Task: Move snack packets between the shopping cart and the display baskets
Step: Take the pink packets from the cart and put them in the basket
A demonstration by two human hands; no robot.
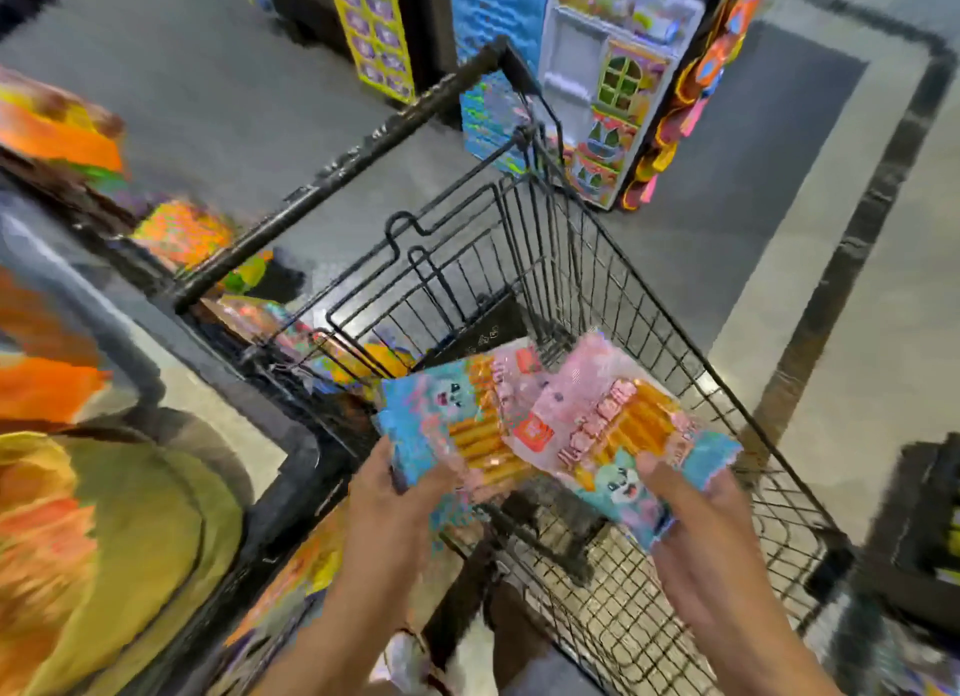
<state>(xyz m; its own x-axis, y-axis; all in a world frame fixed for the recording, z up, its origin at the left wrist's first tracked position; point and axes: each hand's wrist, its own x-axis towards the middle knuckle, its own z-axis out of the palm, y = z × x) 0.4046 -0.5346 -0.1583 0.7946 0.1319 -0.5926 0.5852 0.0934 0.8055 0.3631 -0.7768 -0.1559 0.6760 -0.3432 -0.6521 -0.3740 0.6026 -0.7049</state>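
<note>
Left hand [400,493] gripped near edge of blue-pink biscuit-stick packet [457,425]. Right hand [696,508] gripped near edge of second biscuit-stick packet [618,435]. Both packets hung beyond fingers, overlapping between hands, over black wire shopping cart [649,332]. Display basket [291,467] sat just outside left hand. Risk: edge-only grips, slick film; packets could slip, snag each other, or land on the floor rather than in the basket.

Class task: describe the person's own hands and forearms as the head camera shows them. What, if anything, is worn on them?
Both the left hand and right hand are bare, with no gloves. The forearms show no sleeves. The blur hides any ring or watch.
</note>
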